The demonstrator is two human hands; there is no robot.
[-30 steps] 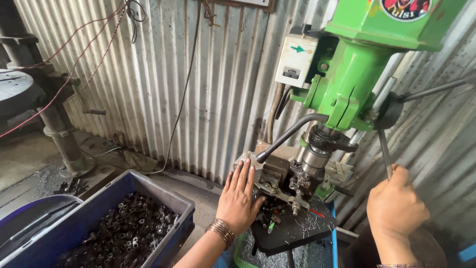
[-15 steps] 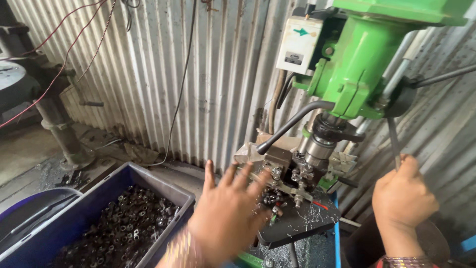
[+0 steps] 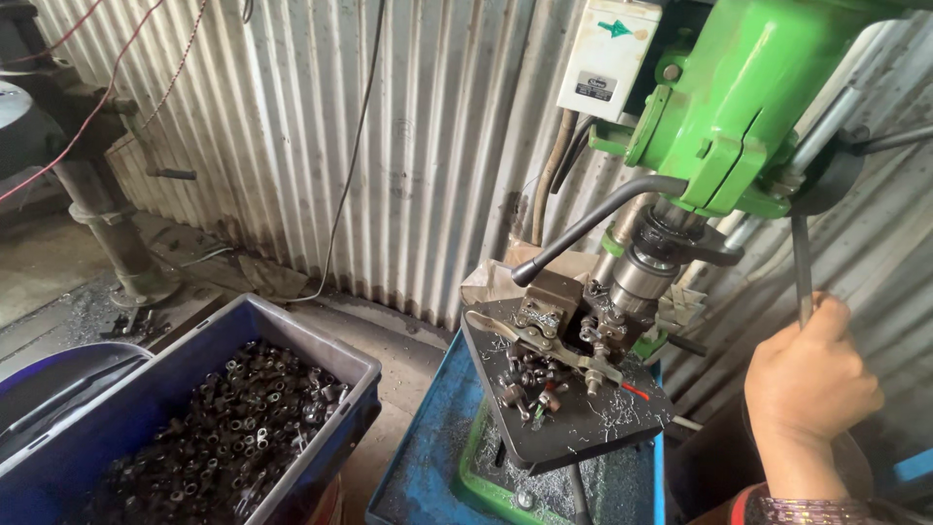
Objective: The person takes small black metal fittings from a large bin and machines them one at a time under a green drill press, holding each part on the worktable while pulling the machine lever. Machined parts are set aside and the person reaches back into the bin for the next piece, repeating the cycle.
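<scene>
Head view, room: I see a workshop corner walled with corrugated metal sheet, thin cables hanging down it, and a dusty concrete floor strewn with scraps.
Head view, surface: I count one black drill table, tilted in my view, sprinkled with bright metal shavings; it sits above a blue tray that holds more shavings.
Machine: I count one green drill press, its spindle hanging just above a clamp fixture on the table.
Control box: one pale box is fixed beside the green head.
Second machine: one dark column stand rises at far left, well apart from the press.
Bins: I count one blue crate at lower left, heaped with small dark metal rings; a darker tub sits just beside it.
Loose parts: a handful of the same dark pieces lies on the table near the fixture; too small for me to count exactly.
Levers: I see one curved black handle in front of the spindle, and one straight feed lever at the right.
Right hand: my right hand is raised, wrist below, fingers curled closed around the lower end of the feed lever; bangles ring the wrist.
Left hand: I see none of it in this view.
</scene>
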